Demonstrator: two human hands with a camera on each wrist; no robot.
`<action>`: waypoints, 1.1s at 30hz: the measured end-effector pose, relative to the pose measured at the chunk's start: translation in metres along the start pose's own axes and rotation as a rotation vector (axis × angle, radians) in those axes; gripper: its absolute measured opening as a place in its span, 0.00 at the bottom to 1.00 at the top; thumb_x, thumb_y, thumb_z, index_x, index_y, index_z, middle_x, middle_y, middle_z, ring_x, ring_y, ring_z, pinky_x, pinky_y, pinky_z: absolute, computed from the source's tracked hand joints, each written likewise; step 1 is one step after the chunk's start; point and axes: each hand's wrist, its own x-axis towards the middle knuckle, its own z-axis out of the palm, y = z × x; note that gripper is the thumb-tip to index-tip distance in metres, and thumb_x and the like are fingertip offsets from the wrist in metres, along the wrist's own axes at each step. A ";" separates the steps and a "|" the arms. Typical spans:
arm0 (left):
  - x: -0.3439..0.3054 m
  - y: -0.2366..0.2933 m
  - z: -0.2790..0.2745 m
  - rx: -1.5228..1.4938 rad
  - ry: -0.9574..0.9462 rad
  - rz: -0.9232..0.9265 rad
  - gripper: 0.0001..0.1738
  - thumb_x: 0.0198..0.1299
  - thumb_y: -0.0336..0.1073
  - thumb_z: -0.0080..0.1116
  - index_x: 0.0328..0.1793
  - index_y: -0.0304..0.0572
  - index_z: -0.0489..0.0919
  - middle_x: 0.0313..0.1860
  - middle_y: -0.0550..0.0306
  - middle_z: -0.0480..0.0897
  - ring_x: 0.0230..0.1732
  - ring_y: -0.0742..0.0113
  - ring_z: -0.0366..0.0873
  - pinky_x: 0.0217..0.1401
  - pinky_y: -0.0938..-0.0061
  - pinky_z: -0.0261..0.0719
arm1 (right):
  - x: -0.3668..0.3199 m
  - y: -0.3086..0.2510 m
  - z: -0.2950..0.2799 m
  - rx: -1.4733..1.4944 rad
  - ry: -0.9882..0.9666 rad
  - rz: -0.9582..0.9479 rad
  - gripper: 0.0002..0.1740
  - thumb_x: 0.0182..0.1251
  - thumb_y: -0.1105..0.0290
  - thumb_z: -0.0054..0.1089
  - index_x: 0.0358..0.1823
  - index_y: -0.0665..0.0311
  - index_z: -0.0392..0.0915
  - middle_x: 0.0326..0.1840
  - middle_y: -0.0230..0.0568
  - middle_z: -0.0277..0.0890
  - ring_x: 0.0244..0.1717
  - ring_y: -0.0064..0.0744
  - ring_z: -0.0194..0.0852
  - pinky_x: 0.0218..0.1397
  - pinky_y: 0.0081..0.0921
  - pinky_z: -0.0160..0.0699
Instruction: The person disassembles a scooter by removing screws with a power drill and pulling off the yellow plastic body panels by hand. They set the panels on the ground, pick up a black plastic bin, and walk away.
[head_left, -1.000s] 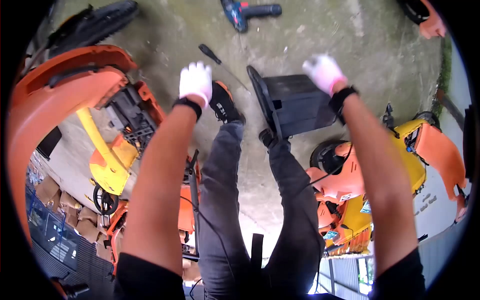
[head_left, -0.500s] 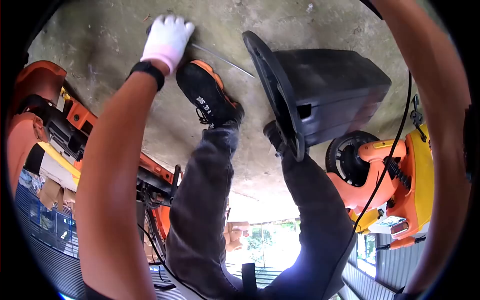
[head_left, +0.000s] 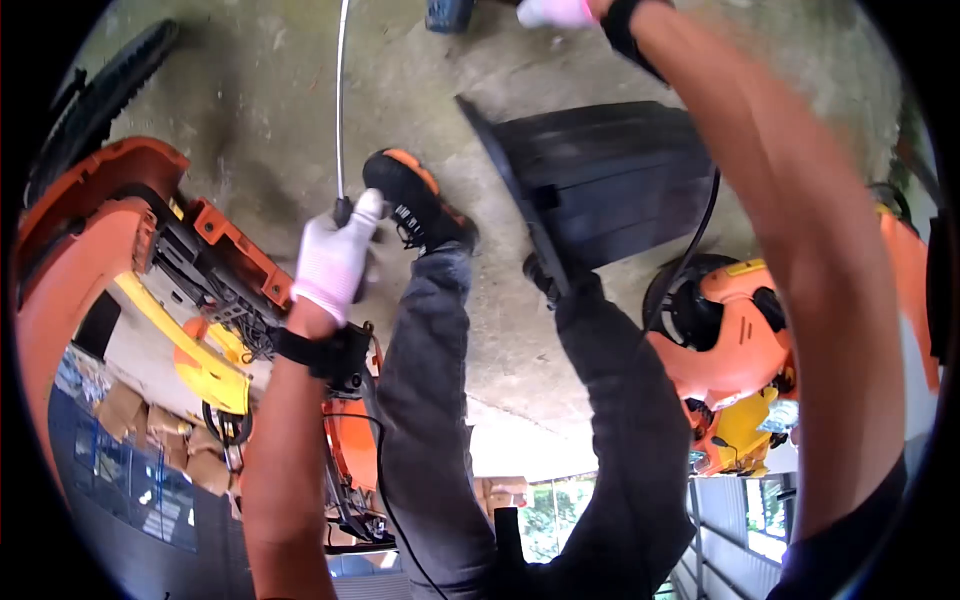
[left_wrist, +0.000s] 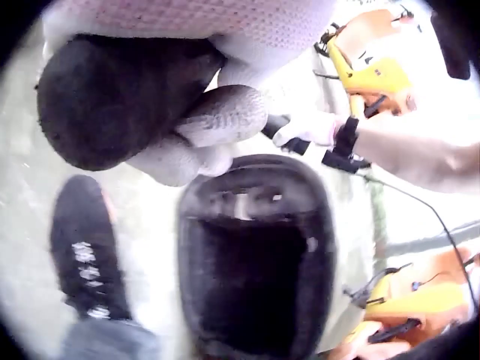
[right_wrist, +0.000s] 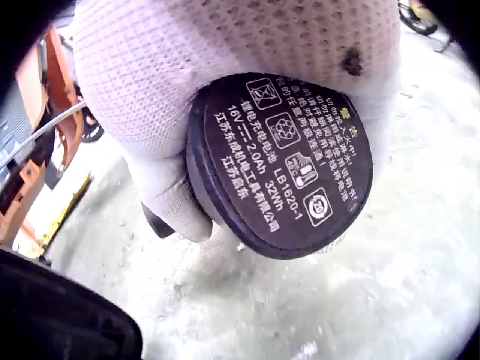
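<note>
My left hand (head_left: 335, 255), in a white glove, grips a long screwdriver by its black handle (left_wrist: 112, 101). The bare metal shaft (head_left: 341, 100) points away over the concrete floor. At the top of the head view my gloved right hand (head_left: 556, 10) holds a cordless drill (head_left: 449, 14), mostly cut off by the frame edge. The right wrist view shows the fingers curled round the grip above the drill's labelled battery (right_wrist: 281, 165). Between the arms a black plastic bin (head_left: 610, 180) lies on its side by the right foot, its opening (left_wrist: 255, 285) facing the left wrist camera.
A partly stripped orange scooter (head_left: 95, 240) is at the left, with a tyre (head_left: 110, 100) beyond it. Another orange scooter (head_left: 730, 340) stands at the right. My left shoe (head_left: 415, 205) is beside the left hand. A black cable (head_left: 700, 235) hangs from the right arm.
The left hand has picked the screwdriver up off the floor and drawn it back, shaft turned forward. The right hand has reached forward and taken hold of the drill.
</note>
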 end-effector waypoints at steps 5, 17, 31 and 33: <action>-0.008 0.065 0.090 -0.117 0.005 0.062 0.25 0.58 0.56 0.69 0.31 0.40 0.79 0.26 0.55 0.82 0.14 0.72 0.71 0.17 0.74 0.71 | -0.141 0.077 0.029 0.373 0.289 0.173 0.32 0.42 0.52 0.70 0.43 0.71 0.79 0.39 0.61 0.81 0.44 0.57 0.81 0.49 0.43 0.79; 0.007 0.046 0.140 0.030 0.003 0.038 0.06 0.53 0.31 0.62 0.30 0.37 0.79 0.18 0.55 0.76 0.11 0.62 0.72 0.12 0.67 0.69 | -0.504 0.078 0.105 0.860 0.065 0.473 0.35 0.52 0.52 0.68 0.59 0.64 0.75 0.43 0.59 0.81 0.47 0.57 0.81 0.51 0.41 0.79; -0.163 0.143 0.143 0.311 0.262 0.070 0.12 0.61 0.46 0.50 0.33 0.53 0.82 0.22 0.59 0.80 0.25 0.58 0.79 0.29 0.59 0.77 | -0.799 0.096 0.236 1.150 0.107 0.617 0.32 0.46 0.47 0.71 0.47 0.63 0.81 0.26 0.43 0.83 0.29 0.41 0.83 0.36 0.36 0.81; -0.139 0.148 0.073 0.568 0.214 0.325 0.10 0.56 0.41 0.56 0.37 0.45 0.82 0.28 0.54 0.82 0.28 0.56 0.81 0.31 0.58 0.79 | -0.808 0.082 0.275 1.326 0.118 0.721 0.31 0.46 0.47 0.71 0.44 0.64 0.82 0.27 0.43 0.83 0.29 0.40 0.84 0.36 0.36 0.81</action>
